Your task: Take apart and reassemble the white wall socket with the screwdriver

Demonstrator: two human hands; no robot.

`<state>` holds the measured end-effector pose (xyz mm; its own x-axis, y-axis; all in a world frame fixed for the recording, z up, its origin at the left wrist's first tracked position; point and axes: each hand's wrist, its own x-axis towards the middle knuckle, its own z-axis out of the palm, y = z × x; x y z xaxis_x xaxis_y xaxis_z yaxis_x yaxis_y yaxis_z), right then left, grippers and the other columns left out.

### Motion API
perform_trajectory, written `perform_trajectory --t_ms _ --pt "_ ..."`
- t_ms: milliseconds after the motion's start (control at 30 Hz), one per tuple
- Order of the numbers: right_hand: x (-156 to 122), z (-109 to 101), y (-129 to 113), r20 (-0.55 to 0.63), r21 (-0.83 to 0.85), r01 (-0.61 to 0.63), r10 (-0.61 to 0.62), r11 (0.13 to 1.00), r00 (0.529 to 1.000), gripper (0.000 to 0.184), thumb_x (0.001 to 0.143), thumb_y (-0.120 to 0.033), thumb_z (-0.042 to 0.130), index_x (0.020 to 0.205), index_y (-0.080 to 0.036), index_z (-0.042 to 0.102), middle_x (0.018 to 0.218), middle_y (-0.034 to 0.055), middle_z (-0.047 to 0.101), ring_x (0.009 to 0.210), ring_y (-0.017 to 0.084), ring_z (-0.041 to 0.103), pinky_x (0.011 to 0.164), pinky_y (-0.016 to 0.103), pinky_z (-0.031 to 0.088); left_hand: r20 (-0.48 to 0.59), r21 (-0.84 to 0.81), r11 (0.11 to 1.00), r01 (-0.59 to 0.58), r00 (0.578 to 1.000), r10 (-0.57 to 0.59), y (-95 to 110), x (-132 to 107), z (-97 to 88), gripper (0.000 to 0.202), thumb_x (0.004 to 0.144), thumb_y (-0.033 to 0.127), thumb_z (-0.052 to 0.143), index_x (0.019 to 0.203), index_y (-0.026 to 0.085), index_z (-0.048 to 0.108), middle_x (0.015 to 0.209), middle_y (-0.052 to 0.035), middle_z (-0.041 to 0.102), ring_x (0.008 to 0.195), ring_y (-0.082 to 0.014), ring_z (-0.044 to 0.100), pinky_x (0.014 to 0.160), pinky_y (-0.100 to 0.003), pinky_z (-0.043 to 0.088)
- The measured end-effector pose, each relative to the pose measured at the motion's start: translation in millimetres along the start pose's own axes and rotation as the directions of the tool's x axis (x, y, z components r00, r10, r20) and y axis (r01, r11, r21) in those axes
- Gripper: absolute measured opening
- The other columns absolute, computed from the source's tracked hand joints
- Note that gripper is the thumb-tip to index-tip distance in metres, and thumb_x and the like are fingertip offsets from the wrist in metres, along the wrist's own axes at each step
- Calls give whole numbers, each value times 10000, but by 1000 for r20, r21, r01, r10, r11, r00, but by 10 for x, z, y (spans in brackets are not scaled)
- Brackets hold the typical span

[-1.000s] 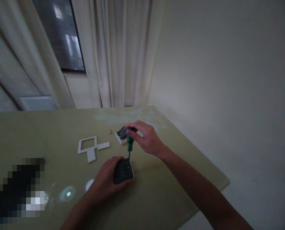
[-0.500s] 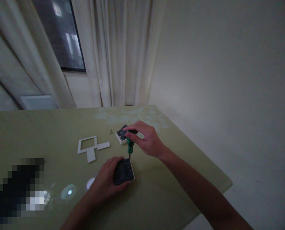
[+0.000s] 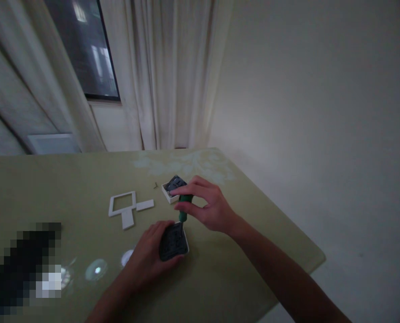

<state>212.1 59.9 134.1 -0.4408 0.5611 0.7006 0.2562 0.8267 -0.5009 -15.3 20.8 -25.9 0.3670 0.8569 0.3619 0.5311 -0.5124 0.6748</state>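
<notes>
My left hand grips a dark square switch module with a white rim, holding it flat on the green table. My right hand is closed around the green handle of a screwdriver. The screwdriver stands nearly upright with its tip down in the module's top edge. A second, similar module lies just behind my right hand's fingers.
A white square frame and two white flat pieces lie left of the hands. A small screw rests near the far module. A pixelated dark patch covers the table's lower left. Curtains and a window stand behind; the table's edge runs at right.
My right hand has slid lower down the screwdriver handle, fingers now spread wider around it. The far module is more exposed. My left hand and the held module have stayed in place.
</notes>
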Motion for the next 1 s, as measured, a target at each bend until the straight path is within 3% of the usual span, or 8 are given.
perform_trajectory --t_ms 67,200,367,500,700,800,867,1000 --pt "-38 3 -32 -29 -27 -5 4 1000 1000 290 1010 -350 789 1272 -227 805 997 47 727 922 178 688 877 316 589 8 5 1000 -1 1000 1 -3 -2 4 674 796 408 861 1407 277 609 1333 -113 750 1202 -375 718 1050 -565 590" --pt "-74 -24 -89 115 30 -3 0 1000 993 403 1125 -244 568 1519 -272 646 1270 84 751 1193 204 697 1062 393 562 17 12 1000 2 1000 -2 -1 3 7 681 805 413 860 1417 272 599 1342 -122 742 1214 -381 714 1056 -567 585" --pt "-81 6 -90 -33 -62 -19 17 998 999 275 1031 -344 760 1287 -252 800 1023 56 730 939 184 697 880 325 606 18 13 1000 15 1000 -16 20 9 3 663 806 410 854 1405 263 609 1335 -126 746 1198 -389 720 1048 -582 588" --pt "-79 5 -125 127 19 -22 19 1000 992 425 1105 -210 600 1519 -291 643 1383 91 731 1287 215 679 1129 423 550 7 17 1000 10 1000 -10 27 3 3 662 793 425 864 1391 271 625 1318 -110 760 1186 -383 730 1033 -563 603" --pt "-106 33 -189 8 -45 -23 23 999 1000 283 1060 -288 713 1333 -244 776 1119 79 737 1047 193 711 961 339 600 9 32 999 19 1000 -19 2 0 25 666 807 415 860 1407 262 614 1366 -105 743 1229 -380 711 1079 -551 580" --pt "-88 -1 -221 155 -3 -47 46 999 987 404 1119 -201 569 1514 -246 642 1346 109 718 1266 207 670 1109 389 546 15 22 1000 13 1000 -14 6 6 24 660 806 426 859 1397 257 621 1334 -118 749 1211 -379 717 1059 -558 586" --pt "-85 -9 -224 193 32 -61 54 998 980 410 1116 -163 556 1508 -248 643 1367 102 720 1279 201 669 1118 386 538 16 15 1000 13 1000 -13 19 12 18 656 810 430 859 1396 253 621 1326 -126 749 1208 -380 718 1055 -560 586" --pt "-121 41 -197 -41 -27 -113 112 993 993 233 1012 -270 781 1242 -242 804 1091 63 742 1024 188 713 973 328 590 12 7 1000 15 1000 -15 47 27 3 654 798 434 861 1382 252 630 1316 -123 758 1191 -387 727 1047 -578 588"
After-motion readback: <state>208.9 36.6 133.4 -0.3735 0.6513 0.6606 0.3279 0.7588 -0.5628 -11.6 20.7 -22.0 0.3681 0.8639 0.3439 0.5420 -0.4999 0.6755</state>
